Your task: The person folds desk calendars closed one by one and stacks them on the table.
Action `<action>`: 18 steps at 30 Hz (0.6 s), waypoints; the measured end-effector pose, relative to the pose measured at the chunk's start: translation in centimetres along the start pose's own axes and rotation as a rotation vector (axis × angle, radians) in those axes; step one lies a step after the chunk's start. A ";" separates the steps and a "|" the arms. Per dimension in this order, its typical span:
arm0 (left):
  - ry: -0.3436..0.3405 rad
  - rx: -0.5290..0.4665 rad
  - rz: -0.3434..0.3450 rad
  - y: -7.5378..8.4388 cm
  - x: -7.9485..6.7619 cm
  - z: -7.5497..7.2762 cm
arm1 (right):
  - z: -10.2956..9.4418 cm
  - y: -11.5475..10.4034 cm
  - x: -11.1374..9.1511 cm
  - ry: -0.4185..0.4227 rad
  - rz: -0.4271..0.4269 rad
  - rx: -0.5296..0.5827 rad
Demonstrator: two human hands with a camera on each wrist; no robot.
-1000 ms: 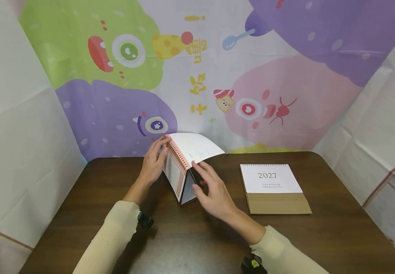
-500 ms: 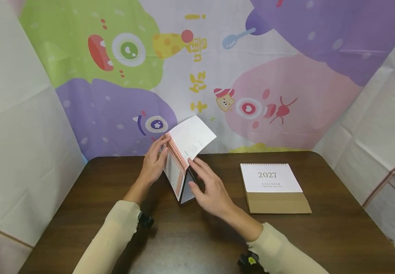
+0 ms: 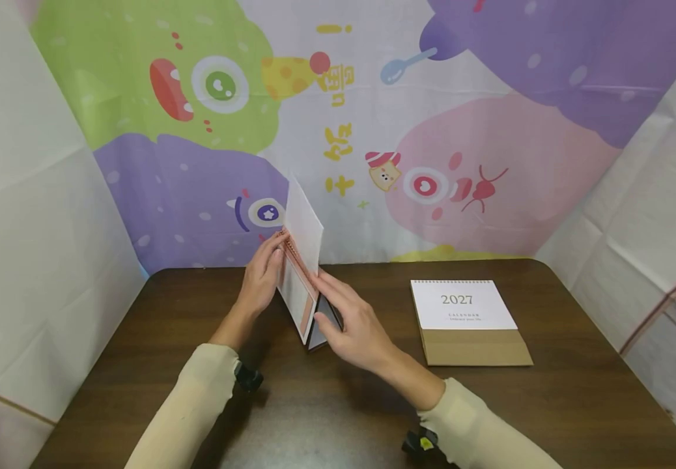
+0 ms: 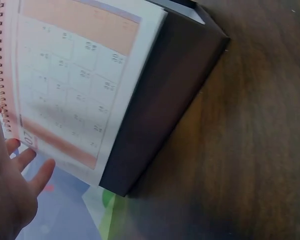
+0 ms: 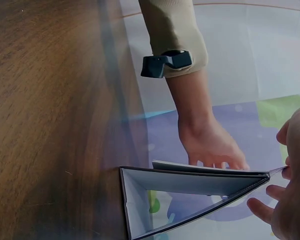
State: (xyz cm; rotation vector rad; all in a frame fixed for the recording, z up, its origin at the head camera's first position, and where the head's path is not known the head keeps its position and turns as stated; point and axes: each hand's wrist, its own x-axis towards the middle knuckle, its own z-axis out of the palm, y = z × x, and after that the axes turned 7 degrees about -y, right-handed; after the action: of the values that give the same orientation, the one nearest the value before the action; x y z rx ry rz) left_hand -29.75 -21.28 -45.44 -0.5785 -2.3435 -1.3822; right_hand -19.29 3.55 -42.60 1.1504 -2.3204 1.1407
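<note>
Behind a dark brown table [image 3: 314,417] hangs a backdrop [image 3: 361,228] of cartoon monsters, and pale cloth closes in the sides. On the table, just to the eleven o'clock side of the middle of the head view, a spiral-bound desk calendar [image 3: 295,299] stands as a tent. One white page [image 3: 305,221] rises steeply from its copper-toned binding [image 3: 298,253]. Its front shows a month grid with peach bands in the left wrist view; the dark stand [image 5: 172,170] makes an open triangle in the right wrist view.

At the calendar's nine o'clock, the left hand [image 3: 258,280] rests its fingers at the far end of the binding; whether it pinches there I cannot tell. At four o'clock, the right hand [image 3: 355,326] has its fingers fairly straight, touching the page's near lower corner, with the thumb apart from the page.

Cream sleeves lead off toward seven o'clock [image 3: 191,397] and five o'clock [image 3: 484,423], each with a black wrist device, the left one [image 3: 248,376] and the right one [image 3: 419,443]. Between three and four o'clock, well apart from the first, sits a second calendar [image 3: 462,309], its white cover printed "2027" above a tan base.

On the backdrop, a green monster [image 3: 139,39] looks out from eleven o'clock, a pink one [image 3: 520,150] from two, with yellow lettering [image 3: 340,143] near twelve.
</note>
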 end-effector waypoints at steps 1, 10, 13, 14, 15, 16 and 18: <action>0.004 -0.040 0.015 -0.1 0.1 -0.1 | 0.0 0.0 0.0 -0.002 -0.011 -0.004; 0.027 -0.401 -0.024 0.6 1.1 -1.4 | 0.5 0.0 -0.1 -0.018 -0.042 -0.026; 0.076 -0.513 -0.020 1.1 1.4 -1.8 | 0.6 0.0 -0.2 -0.014 -0.044 -0.036; 0.084 -0.548 -0.017 1.2 1.4 -1.9 | 0.7 0.0 -0.2 -0.013 -0.046 -0.040; 0.091 -0.579 -0.010 1.3 1.5 -2.1 | 0.7 0.1 -0.2 -0.012 -0.049 -0.045; 0.093 -0.598 -0.006 1.3 1.5 -2.2 | 0.7 0.1 -0.2 -0.010 -0.054 -0.049; 0.087 -0.615 -0.005 1.4 1.5 -2.5 | 0.7 0.2 -0.2 -0.009 -0.057 -0.056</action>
State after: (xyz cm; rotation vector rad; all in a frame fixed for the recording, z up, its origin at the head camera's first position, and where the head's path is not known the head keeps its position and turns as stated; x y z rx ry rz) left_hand -30.04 -22.67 -42.52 -0.6520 -1.8292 -2.0921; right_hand -19.26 3.18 -43.31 1.1967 -2.2955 1.0461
